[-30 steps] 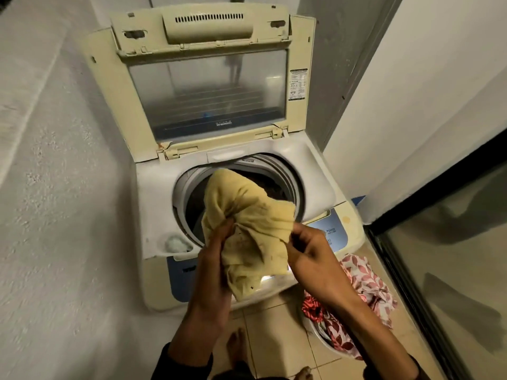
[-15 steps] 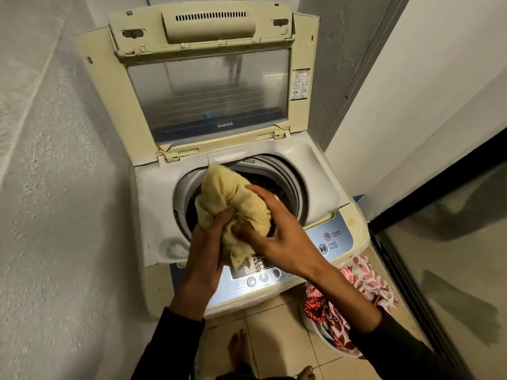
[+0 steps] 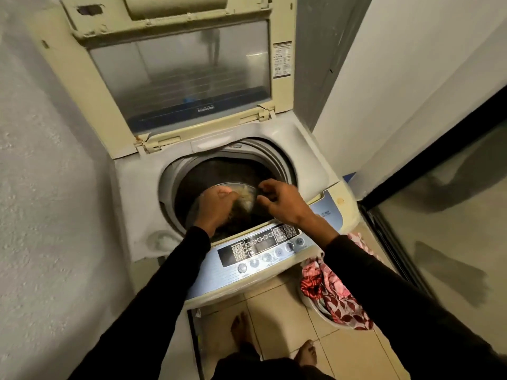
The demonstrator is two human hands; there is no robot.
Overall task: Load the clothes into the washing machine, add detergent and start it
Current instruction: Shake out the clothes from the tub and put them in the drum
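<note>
Both hands over the drum mouth (image 3: 227, 171), left hand (image 3: 216, 204) gripping yellow cloth (image 3: 245, 197) (blurred), right hand (image 3: 285, 204) loosely curled, empty.

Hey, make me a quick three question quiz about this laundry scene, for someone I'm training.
1. True or false: the washing machine's lid is shut.
2. Where is the red floral cloth? A) in the drum B) in a basin on the floor to the right of the machine C) on the lid
3. Fill in: both hands, left hand and right hand, are over the ____.

Key: 1. False, it stands open. 2. B. 3. Drum.
</note>
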